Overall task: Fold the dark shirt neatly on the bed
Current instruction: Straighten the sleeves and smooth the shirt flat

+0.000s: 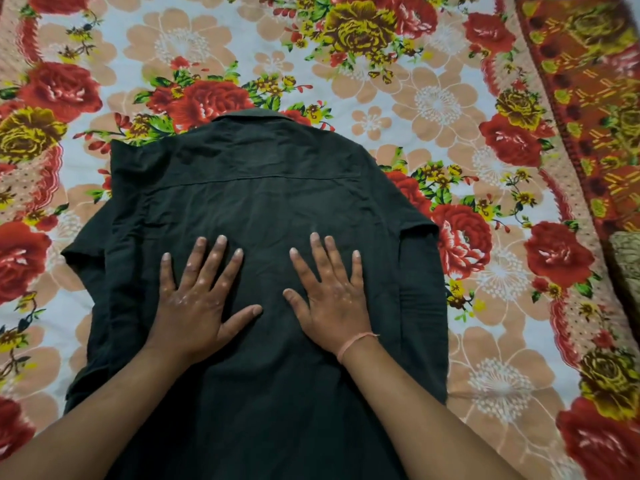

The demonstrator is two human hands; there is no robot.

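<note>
The dark shirt (263,188) lies back-side up on the bed (450,109), collar at the far end, both short sleeves tucked inward along the sides. My left hand (201,299) rests flat on the shirt's middle, fingers spread, palm down. Just to its right, my right hand (332,292) presses flat on the cloth in the same way, a thin pink thread around its wrist. Neither hand grips any fabric. The shirt's lower hem is out of view below the frame.
The bed carries a floral sheet with red and yellow roses. An orange patterned blanket (588,81) lies along the right edge. A beige object (628,258) peeks in at the far right.
</note>
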